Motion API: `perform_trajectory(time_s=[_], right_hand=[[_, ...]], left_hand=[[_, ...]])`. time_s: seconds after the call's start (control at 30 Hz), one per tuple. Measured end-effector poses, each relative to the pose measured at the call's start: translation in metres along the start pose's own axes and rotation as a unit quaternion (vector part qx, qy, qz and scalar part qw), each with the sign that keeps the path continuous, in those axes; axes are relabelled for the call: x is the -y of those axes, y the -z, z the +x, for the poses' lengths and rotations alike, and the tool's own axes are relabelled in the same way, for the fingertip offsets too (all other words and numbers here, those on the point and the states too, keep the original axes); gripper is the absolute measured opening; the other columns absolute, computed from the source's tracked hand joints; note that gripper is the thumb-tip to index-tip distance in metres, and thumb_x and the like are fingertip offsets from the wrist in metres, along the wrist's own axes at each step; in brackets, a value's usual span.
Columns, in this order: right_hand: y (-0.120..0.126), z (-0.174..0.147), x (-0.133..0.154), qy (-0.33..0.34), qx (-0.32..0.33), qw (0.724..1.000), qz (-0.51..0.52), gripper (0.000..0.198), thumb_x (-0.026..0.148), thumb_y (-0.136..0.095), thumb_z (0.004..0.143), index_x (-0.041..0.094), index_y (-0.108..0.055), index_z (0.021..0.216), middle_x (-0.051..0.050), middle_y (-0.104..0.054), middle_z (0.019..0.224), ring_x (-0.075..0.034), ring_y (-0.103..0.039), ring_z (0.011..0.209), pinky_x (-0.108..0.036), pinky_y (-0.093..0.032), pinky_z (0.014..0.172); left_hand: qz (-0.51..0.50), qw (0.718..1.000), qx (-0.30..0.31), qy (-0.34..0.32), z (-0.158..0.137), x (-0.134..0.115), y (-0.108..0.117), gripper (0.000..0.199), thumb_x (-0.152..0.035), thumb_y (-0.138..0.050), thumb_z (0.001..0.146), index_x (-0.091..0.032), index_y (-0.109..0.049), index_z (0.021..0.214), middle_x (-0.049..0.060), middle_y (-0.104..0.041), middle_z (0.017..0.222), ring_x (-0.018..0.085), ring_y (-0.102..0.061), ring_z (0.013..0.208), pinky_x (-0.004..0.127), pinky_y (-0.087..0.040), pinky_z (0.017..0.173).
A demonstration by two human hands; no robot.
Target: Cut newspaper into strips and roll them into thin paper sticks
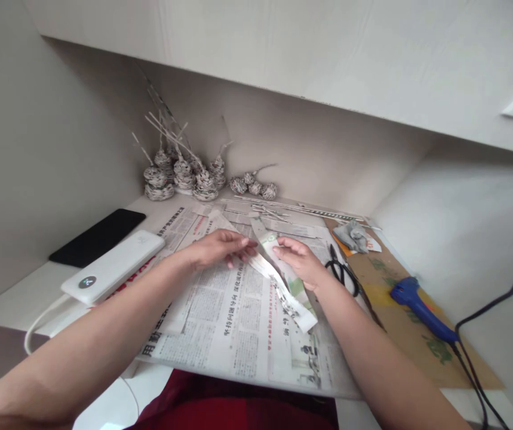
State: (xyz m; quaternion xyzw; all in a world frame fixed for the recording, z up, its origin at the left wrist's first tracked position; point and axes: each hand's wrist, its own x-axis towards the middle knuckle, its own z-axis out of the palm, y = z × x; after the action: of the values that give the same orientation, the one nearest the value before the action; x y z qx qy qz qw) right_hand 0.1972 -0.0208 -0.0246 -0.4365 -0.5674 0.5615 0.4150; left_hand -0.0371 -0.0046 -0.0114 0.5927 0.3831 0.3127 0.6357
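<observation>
My left hand (224, 246) has its thumb and fingers closed on a strip of newspaper. The white strip (292, 304) hangs down from there, bending and curling toward me. Close by on the right, my right hand (298, 258) pinches the edge of a greenish printed paper strip (269, 240). I cannot tell whether the two hands hold one strip or two overlapping ones. Spread-out newspaper (211, 325) covers the tabletop below both hands. Black-handled scissors (339, 269) lie just right of my right hand.
Woven gourds (205, 184) and small woven balls (269, 191) stand at the back. Thin rolled paper sticks (310, 210) lie before them. Left are a black phone (99, 237) and a white power bank (113, 269); right, a blue glue gun (424, 307) and grey cloth (351, 235) on cardboard (457, 364).
</observation>
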Motion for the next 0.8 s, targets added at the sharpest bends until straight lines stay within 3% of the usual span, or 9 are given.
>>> perform_trajectory(time_s=[0.07, 0.2, 0.33, 0.53, 0.67, 0.8], right_hand=[[-0.013, -0.006, 0.001, -0.007, 0.04, 0.999, -0.01, 0.029, 0.039, -0.072, 0.074, 0.02, -0.066, 0.095, 0.0, -0.066, 0.083, -0.012, -0.057, 0.069, -0.023, -0.045, 0.065], [-0.028, -0.016, 0.001, -0.045, 0.145, 0.988, -0.032, 0.029, 0.04, -0.069, 0.078, 0.018, -0.067, 0.096, -0.001, -0.065, 0.079, -0.011, -0.055, 0.063, -0.022, -0.042, 0.057], [-0.027, -0.017, -0.001, -0.085, 0.17, 0.982, -0.014, 0.028, 0.038, -0.071, 0.075, 0.016, -0.068, 0.093, -0.001, -0.066, 0.078, -0.011, -0.058, 0.064, -0.024, -0.045, 0.062], [-0.021, -0.018, 0.006, -0.097, 0.25, 0.963, 0.001, 0.027, 0.031, -0.073, 0.074, 0.014, -0.067, 0.094, -0.003, -0.068, 0.087, -0.013, -0.062, 0.076, -0.026, -0.047, 0.072], [-0.017, -0.019, 0.011, -0.083, 0.25, 0.964, -0.029, 0.031, 0.029, -0.072, 0.074, 0.016, -0.063, 0.1, -0.002, -0.066, 0.088, -0.013, -0.061, 0.074, -0.024, -0.047, 0.064], [-0.001, -0.013, 0.013, -0.077, 0.169, 0.978, -0.091, 0.026, 0.029, -0.067, 0.077, 0.018, -0.06, 0.099, -0.002, -0.066, 0.082, -0.015, -0.063, 0.073, -0.025, -0.048, 0.061]], left_hand=[[-0.104, 0.993, 0.044, 0.031, 0.002, 0.005, -0.007, 0.036, -0.049, -0.066, 0.078, -0.014, -0.07, 0.089, 0.014, -0.07, 0.093, 0.02, -0.066, 0.078, 0.018, -0.042, 0.043], [-0.236, 0.971, -0.037, 0.027, 0.008, 0.009, -0.006, 0.015, -0.024, -0.072, 0.078, -0.01, -0.068, 0.081, 0.007, -0.066, 0.073, 0.008, -0.059, 0.056, 0.009, -0.032, 0.033], [-0.319, 0.938, -0.133, 0.008, 0.009, 0.0, 0.003, 0.006, -0.009, -0.06, 0.085, -0.009, -0.065, 0.088, 0.005, -0.066, 0.077, 0.009, -0.065, 0.062, 0.013, -0.055, 0.052], [-0.367, 0.909, -0.191, -0.049, 0.009, -0.008, 0.015, 0.016, -0.013, -0.046, 0.093, -0.009, -0.061, 0.089, 0.01, -0.068, 0.083, 0.014, -0.069, 0.074, 0.018, -0.06, 0.06], [-0.394, 0.887, -0.231, -0.066, 0.009, -0.011, 0.028, 0.017, -0.013, -0.047, 0.093, -0.012, -0.058, 0.079, 0.003, -0.061, 0.067, 0.008, -0.06, 0.054, 0.013, -0.052, 0.047], [-0.405, 0.879, -0.233, -0.097, 0.007, -0.013, 0.041, 0.021, -0.023, -0.047, 0.095, -0.014, -0.06, 0.08, 0.001, -0.056, 0.063, 0.006, -0.055, 0.052, 0.011, -0.047, 0.043]])
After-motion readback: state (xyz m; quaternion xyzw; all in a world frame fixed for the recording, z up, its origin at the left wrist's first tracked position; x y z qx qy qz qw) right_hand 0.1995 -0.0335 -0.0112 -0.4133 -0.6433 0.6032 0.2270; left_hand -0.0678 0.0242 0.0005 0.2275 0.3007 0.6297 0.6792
